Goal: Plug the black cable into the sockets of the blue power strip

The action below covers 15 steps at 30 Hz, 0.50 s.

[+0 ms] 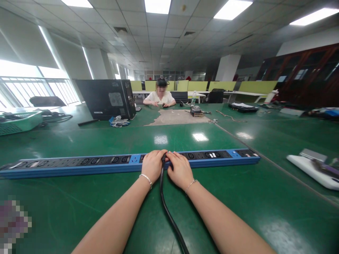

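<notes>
A long blue power strip (222,163) with black sockets lies across the green table in front of me. At its middle, a black power plug (163,159) stands at the sockets between my hands. My left hand (153,165) is closed over the strip, fingertips against the plug from the left. From the right, my right hand (182,169) curls over the strip with its fingers pressed to the plug. The plug's lower end is hidden, so I cannot tell how deep it sits. Its thick black cord (169,215) runs toward me between my forearms.
Across the green table (106,204) sits another person (159,97). A black computer case (107,98), gloves (119,121) and a green basket (21,122) are on the left. A white device (312,171) lies right; a bottle (194,98) stands farther back.
</notes>
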Each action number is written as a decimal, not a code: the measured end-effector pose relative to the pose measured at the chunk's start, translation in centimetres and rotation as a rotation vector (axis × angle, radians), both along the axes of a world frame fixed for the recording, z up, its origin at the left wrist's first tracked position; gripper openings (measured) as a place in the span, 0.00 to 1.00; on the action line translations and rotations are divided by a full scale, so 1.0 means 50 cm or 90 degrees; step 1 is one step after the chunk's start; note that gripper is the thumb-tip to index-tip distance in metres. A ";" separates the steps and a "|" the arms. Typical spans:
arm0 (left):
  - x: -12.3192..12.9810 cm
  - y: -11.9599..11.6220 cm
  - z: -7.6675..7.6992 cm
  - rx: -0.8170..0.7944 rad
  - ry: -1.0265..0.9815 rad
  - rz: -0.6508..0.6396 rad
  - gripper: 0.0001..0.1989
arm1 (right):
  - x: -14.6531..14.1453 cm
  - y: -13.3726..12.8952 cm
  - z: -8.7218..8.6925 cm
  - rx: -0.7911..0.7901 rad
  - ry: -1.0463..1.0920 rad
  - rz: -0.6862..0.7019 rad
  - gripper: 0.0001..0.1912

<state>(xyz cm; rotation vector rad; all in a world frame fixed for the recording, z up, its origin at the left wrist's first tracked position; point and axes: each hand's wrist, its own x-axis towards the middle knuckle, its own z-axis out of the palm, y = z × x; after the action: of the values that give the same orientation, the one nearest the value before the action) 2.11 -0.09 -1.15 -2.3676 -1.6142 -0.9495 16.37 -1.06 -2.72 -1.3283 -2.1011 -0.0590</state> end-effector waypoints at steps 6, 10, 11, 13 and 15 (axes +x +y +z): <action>-0.002 0.000 -0.003 0.005 -0.001 -0.017 0.14 | -0.002 -0.001 -0.003 0.012 0.008 -0.006 0.26; -0.002 0.000 -0.004 0.008 -0.006 -0.012 0.14 | -0.002 0.000 -0.003 0.011 0.006 -0.005 0.27; -0.002 0.000 -0.004 0.009 -0.007 -0.011 0.14 | -0.002 0.000 -0.003 0.011 0.007 -0.005 0.27; -0.002 0.000 -0.005 0.008 -0.009 -0.013 0.14 | -0.002 0.000 -0.003 0.011 0.005 -0.007 0.27; -0.003 0.001 -0.006 0.006 -0.010 -0.016 0.14 | -0.002 0.000 -0.004 0.009 0.002 -0.008 0.27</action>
<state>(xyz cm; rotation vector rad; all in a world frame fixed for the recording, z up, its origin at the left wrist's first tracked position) 1.94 -0.05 -1.47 -2.3865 -1.5861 -0.9812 16.28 -1.05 -2.92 -1.3322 -2.0862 -0.0757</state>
